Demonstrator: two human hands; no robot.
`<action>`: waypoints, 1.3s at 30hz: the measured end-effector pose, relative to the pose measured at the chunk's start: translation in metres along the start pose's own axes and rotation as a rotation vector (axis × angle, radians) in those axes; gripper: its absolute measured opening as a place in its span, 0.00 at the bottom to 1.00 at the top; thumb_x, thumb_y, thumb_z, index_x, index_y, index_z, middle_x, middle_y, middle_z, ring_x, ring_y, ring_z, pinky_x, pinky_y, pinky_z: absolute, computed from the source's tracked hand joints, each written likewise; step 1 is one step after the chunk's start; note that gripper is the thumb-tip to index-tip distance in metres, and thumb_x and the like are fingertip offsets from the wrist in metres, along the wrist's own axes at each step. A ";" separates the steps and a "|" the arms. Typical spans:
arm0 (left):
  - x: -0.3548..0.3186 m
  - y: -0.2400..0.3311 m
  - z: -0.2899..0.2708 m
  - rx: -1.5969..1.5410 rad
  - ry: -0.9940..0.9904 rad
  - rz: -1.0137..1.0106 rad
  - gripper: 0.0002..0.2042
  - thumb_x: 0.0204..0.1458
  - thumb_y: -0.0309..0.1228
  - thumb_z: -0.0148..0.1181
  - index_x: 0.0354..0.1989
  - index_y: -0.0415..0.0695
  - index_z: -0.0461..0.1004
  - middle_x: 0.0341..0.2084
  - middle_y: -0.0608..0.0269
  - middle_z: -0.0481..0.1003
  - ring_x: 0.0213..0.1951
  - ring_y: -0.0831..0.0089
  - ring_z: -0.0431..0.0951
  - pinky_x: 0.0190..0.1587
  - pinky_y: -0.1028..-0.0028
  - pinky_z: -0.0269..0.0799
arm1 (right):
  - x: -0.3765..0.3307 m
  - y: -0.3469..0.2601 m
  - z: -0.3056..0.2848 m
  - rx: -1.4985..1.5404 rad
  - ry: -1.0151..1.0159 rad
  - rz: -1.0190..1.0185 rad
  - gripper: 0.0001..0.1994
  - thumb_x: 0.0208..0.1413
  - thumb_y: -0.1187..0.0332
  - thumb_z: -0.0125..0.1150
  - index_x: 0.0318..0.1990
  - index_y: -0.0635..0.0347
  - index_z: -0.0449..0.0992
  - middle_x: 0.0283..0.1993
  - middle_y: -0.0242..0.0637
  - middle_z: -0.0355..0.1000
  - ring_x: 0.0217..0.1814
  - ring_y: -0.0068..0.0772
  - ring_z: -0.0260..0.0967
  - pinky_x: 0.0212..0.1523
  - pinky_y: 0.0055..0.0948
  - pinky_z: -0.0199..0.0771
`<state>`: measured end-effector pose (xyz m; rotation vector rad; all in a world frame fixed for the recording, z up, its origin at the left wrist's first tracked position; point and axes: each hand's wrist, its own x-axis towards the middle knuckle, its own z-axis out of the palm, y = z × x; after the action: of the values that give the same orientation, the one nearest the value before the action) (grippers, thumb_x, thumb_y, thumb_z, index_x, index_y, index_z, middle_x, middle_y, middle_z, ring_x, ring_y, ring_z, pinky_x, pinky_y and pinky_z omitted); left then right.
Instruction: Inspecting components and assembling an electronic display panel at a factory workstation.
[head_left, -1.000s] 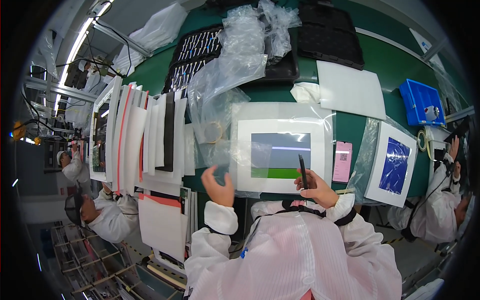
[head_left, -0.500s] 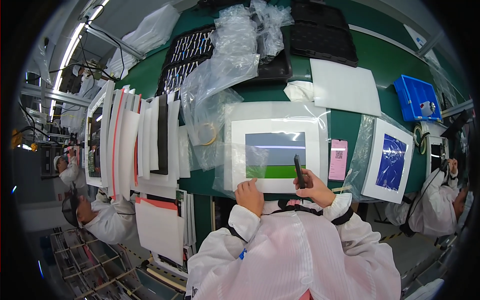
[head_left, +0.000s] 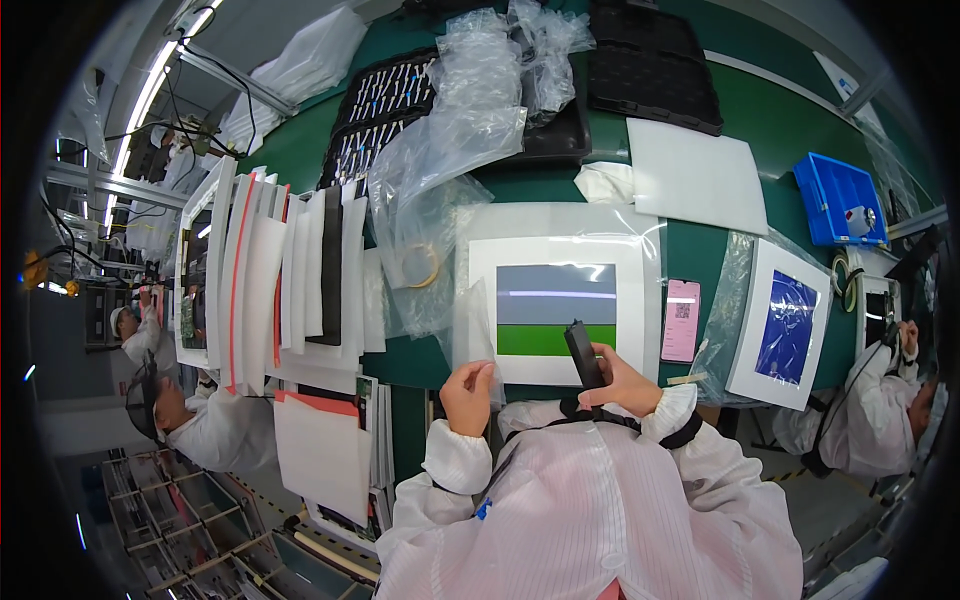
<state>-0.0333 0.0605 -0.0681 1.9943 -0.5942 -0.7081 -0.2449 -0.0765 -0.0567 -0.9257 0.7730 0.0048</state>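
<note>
In front of me lies a white-framed display panel [head_left: 555, 247], its screen showing a grey band above a green one. My left hand [head_left: 467, 397] is closed in a pinch at the panel's near left corner. A clear plastic film [head_left: 477, 325] runs along the panel's left edge down to those fingertips. My right hand [head_left: 622, 385] grips a slim black bar-shaped tool [head_left: 583, 355], tilted over the panel's near edge; I cannot tell its exact kind. To the right of the panel lies a pink-screened phone [head_left: 681, 320].
A second white-framed panel with a blue screen [head_left: 790, 325] lies at right, near a blue bin [head_left: 840, 200]. Upright panels and foam sheets [head_left: 290, 265] stand at left. Plastic bags [head_left: 480, 75], black trays [head_left: 650, 65] and a white foam sheet [head_left: 697, 175] lie behind. Co-workers sit on both sides.
My left hand has drawn back and left from the panel, and the film has shifted off the screen to its left edge. The black tool has tilted and come slightly toward me.
</note>
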 end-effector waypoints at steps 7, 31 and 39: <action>0.033 -0.003 -0.061 -0.926 -0.001 0.034 0.05 0.54 0.29 0.50 0.36 0.40 0.68 0.21 0.67 0.68 0.19 0.77 0.67 0.24 0.78 0.69 | -0.002 -0.005 -0.005 0.122 0.018 -0.027 0.42 0.37 0.74 0.66 0.60 0.62 0.45 0.47 0.42 0.61 0.49 0.32 0.60 0.53 0.31 0.58; 0.005 -0.073 -0.017 0.666 -0.165 0.310 0.22 0.37 0.19 0.56 0.45 0.45 0.65 0.46 0.48 0.59 0.46 0.50 0.64 0.47 0.63 0.63 | -0.007 0.002 -0.005 0.133 0.027 0.007 0.42 0.37 0.73 0.67 0.60 0.60 0.46 0.43 0.42 0.63 0.43 0.32 0.62 0.50 0.31 0.61; -0.017 -0.070 -0.011 0.754 0.025 0.443 0.17 0.42 0.23 0.55 0.44 0.45 0.67 0.39 0.53 0.67 0.41 0.55 0.68 0.44 0.64 0.65 | -0.010 -0.004 -0.002 0.095 0.037 -0.030 0.42 0.38 0.72 0.66 0.59 0.62 0.45 0.40 0.42 0.63 0.36 0.31 0.66 0.39 0.27 0.67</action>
<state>-0.0286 0.1109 -0.1200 2.4002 -1.3853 -0.1831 -0.2517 -0.0772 -0.0483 -0.8494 0.7868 -0.0752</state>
